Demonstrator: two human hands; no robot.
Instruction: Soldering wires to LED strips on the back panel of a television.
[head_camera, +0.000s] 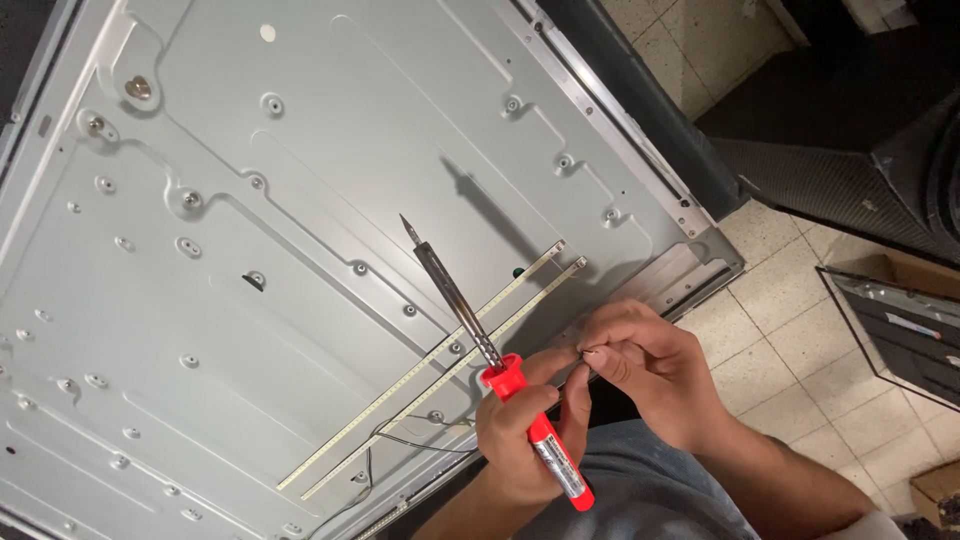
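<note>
Left hand (525, 430) grip clamped on red soldering iron (500, 370); right hand (645, 365) pinching thin wire (590, 353); LED strips (440, 365) on metal panel (300, 200).

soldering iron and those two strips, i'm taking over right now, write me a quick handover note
Left hand: holds the red-handled soldering iron, tip up and away over the metal panel.
Right hand: pinches a thin wire end at the fingertips, close to the left hand.
Two LED strips lie side by side across the panel; thin wires run from near their lower part.
Done: strips laid out.
Left: the iron tip touches nothing yet; no joint being made is visible.
</note>
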